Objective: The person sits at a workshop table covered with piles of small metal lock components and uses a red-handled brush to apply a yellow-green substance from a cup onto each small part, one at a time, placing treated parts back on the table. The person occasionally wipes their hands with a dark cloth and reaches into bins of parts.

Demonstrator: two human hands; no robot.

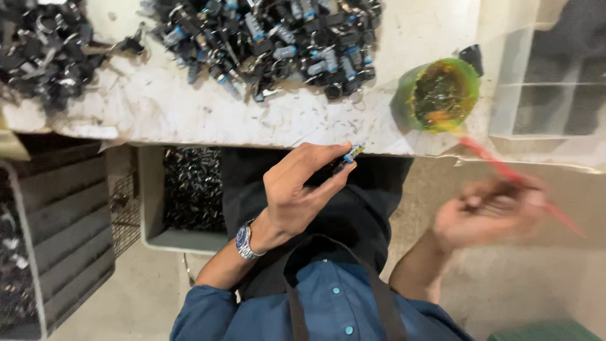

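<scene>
I see a worn white worktable (189, 107) heaped with small black parts (278, 38) above a concrete floor (505, 284), my left hand (297, 189) pinching one small part (349, 155) at its edge, my blurred right hand (489, 211) closed around a red stick (505, 170) by a green cup (437, 95).

Two hands, one green cup (437, 95), one red stick (505, 170), one small part (349, 156) in the fingers, two piles of black parts (271, 44) on the bench (189, 113).
</scene>
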